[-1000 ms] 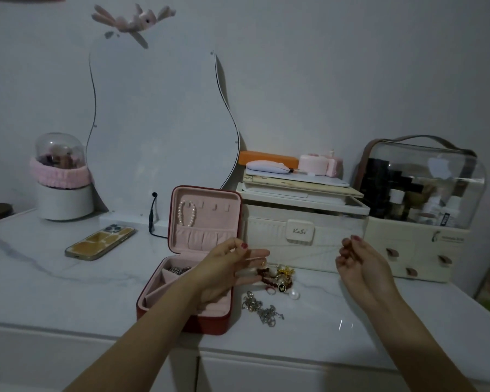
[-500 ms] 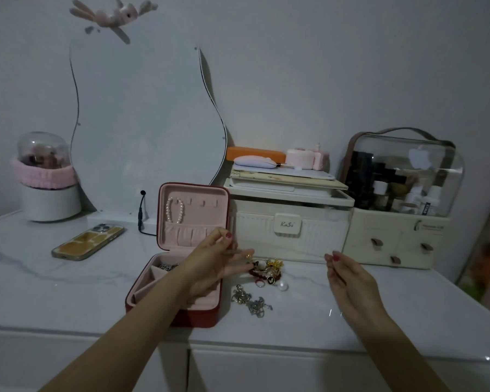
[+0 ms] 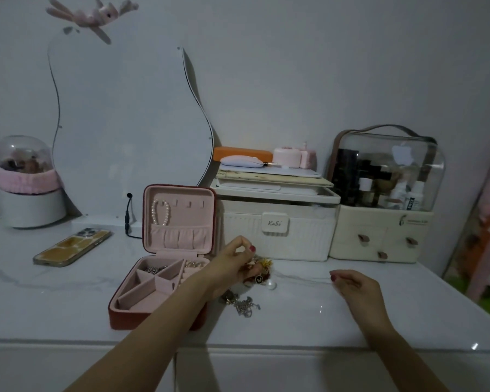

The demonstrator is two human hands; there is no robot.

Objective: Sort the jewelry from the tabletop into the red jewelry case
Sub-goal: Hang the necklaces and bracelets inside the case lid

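case: red case [image 3: 130,318] open on worktop [image 3: 309,315]
jewelry: pile [image 3: 262,271] just right of case
left hand [image 3: 232,264]: fingers curled on pile, nearer
right hand [image 3: 354,284]: right of pile, loosely curled, empty

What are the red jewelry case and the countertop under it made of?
The red jewelry case looks like leatherette outside, matte with a faint grain, and its pink lining looks like soft velvet or suede. The countertop looks like polished white marble or imitation stone: grey veins and glossy highlights.
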